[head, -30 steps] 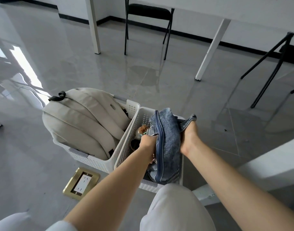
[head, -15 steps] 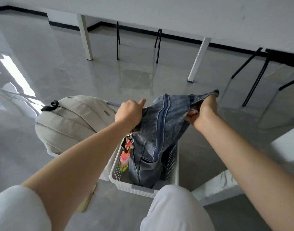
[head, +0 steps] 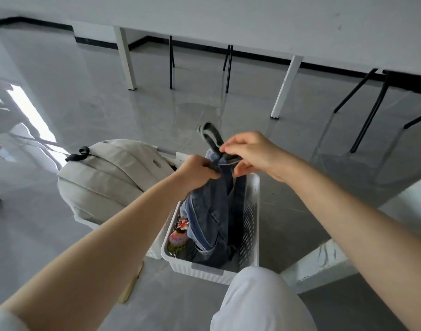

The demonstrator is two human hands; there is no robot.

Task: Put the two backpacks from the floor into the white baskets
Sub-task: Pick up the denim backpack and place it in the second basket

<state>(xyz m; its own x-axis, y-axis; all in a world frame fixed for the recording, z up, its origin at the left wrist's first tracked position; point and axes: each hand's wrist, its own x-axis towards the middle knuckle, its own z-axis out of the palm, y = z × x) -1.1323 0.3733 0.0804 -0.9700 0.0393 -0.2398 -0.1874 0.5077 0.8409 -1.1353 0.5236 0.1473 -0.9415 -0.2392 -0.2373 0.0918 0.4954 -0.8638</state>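
A blue denim backpack (head: 210,218) stands upright inside the right white basket (head: 251,225), a colourful charm (head: 178,235) hanging at its left side. My left hand (head: 196,172) grips the top of the denim backpack. My right hand (head: 250,154) pinches its dark top strap (head: 210,137), which loops upward. A beige backpack (head: 109,177) fills the left white basket (head: 85,222), bulging over its rim, with a black loop at its top.
White table legs (head: 284,88) and black chair legs (head: 362,108) stand on the glossy grey floor behind the baskets. A white ledge (head: 324,259) lies to the right. A brass floor socket (head: 130,287) shows under my left forearm. My white-trousered knee (head: 259,299) is next to the right basket.
The denim backpack has settled lower and more upright in the right basket. Both hands moved closer together at its top; the right hand shifted from the fabric to the strap.
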